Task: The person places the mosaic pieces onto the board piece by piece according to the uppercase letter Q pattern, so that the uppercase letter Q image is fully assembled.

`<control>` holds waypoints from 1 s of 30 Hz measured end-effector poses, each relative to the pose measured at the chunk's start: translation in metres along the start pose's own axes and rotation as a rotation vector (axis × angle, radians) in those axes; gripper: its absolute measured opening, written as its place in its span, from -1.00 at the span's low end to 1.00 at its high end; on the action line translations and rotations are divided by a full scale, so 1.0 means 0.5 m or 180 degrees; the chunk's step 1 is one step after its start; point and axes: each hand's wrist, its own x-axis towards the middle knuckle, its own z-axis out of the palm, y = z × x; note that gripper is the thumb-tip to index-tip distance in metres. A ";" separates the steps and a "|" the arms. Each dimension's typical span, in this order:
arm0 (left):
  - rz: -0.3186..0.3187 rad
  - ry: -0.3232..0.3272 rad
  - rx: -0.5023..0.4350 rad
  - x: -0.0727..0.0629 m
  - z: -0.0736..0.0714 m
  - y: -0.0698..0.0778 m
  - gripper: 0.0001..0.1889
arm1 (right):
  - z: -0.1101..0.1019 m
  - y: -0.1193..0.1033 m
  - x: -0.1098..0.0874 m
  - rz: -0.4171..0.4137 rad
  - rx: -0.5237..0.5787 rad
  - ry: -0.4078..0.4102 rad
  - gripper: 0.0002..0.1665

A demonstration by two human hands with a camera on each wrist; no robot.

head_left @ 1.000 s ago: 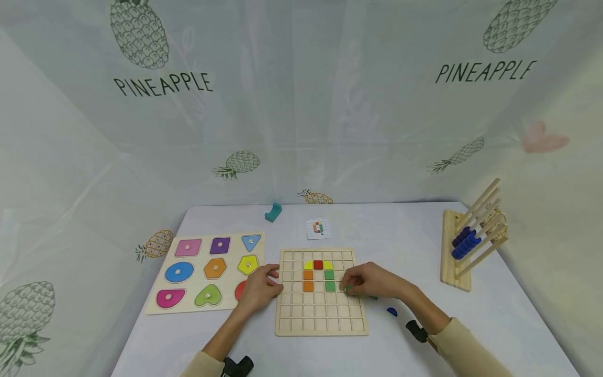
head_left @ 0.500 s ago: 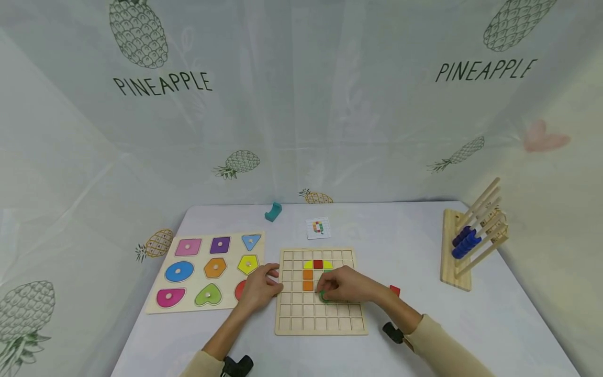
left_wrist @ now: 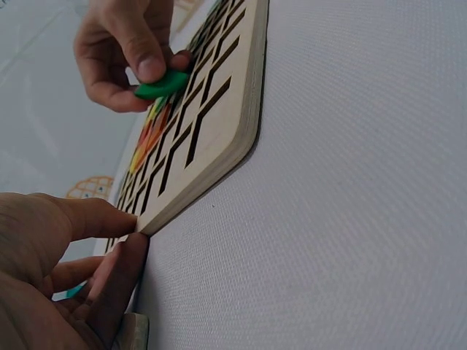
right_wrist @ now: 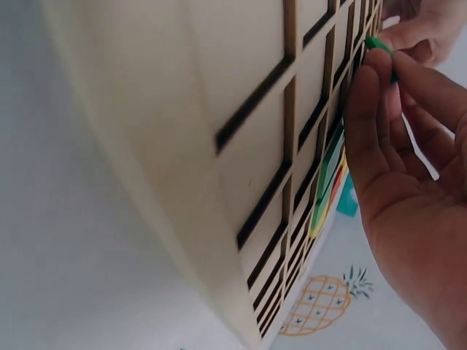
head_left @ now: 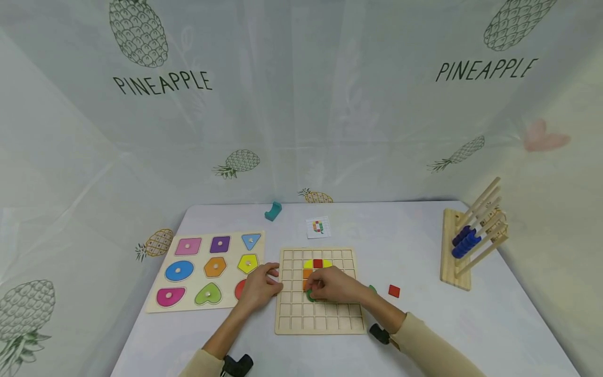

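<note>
My right hand [head_left: 335, 285] pinches a small green tile [left_wrist: 162, 84] with a rounded edge between thumb and fingers, low over the wooden grid board [head_left: 320, 325], just below the orange tiles [head_left: 308, 273]. A red tile [head_left: 317, 263] between two yellow ones tops the pattern on the grid. The green tiles on the pattern's right side are hidden under my right hand in the head view but show as a green tile [right_wrist: 330, 169] in the right wrist view. My left hand [head_left: 258, 288] holds the board's left edge between its fingertips.
A shape puzzle board [head_left: 188, 305] lies left, close to the grid board. A picture card [head_left: 317, 228] and a teal curved block [head_left: 273, 212] lie behind. Right of the grid are a loose red tile [head_left: 394, 291], a green piece [head_left: 372, 288] and a wooden peg stand [head_left: 457, 262].
My right hand has carried the green tile leftward from the board's right edge to below the orange tiles. The loose red tile has come into view. My left hand has stayed put.
</note>
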 end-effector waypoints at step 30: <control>-0.0006 0.0007 -0.0027 -0.001 0.000 0.003 -0.44 | 0.012 -0.023 0.015 0.0042 -0.0507 -0.0014 -0.93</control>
